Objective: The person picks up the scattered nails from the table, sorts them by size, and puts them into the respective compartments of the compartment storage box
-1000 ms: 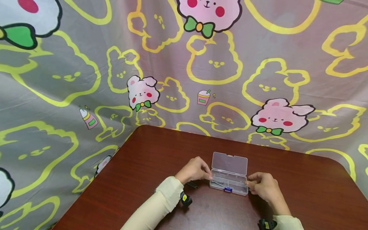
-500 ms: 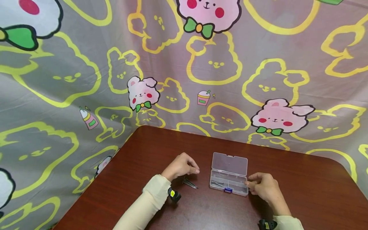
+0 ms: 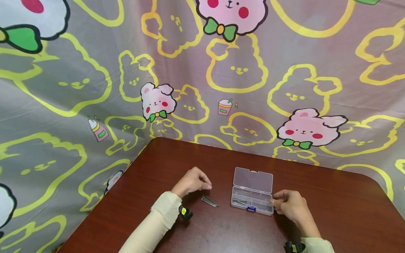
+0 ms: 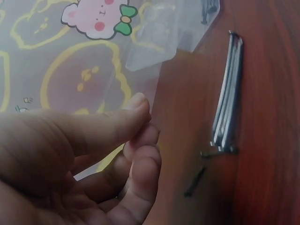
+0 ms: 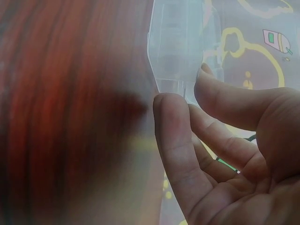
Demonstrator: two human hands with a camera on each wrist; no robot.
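Observation:
A clear plastic organizer box (image 3: 262,211) with a blue latch lies on the table, its lid (image 3: 253,180) raised at the back. Some long metal nails (image 3: 239,202) lie in its front left compartment. My right hand (image 3: 291,206) holds the box's right end between thumb and fingers, as the right wrist view also shows. More nails (image 3: 209,201) lie in a small bunch left of the box. My left hand (image 3: 192,181) hovers just beyond them, fingers loosely bent and the thumb tip against the fingertips. Nothing shows between them in the left wrist view, where the nails (image 4: 228,93) lie apart from the hand.
The brown wooden table (image 3: 177,158) meets a cartoon-printed cloth (image 3: 190,70) at its back and left edges. Dark straps with yellow marks sit on both wrists. Near the bunch of nails, small dark pieces (image 4: 195,182) show blurred in the left wrist view.
My left hand has drawn back from the box's left end and moved left, to above the loose nails, uncovering them. My right hand and the box have stayed in place.

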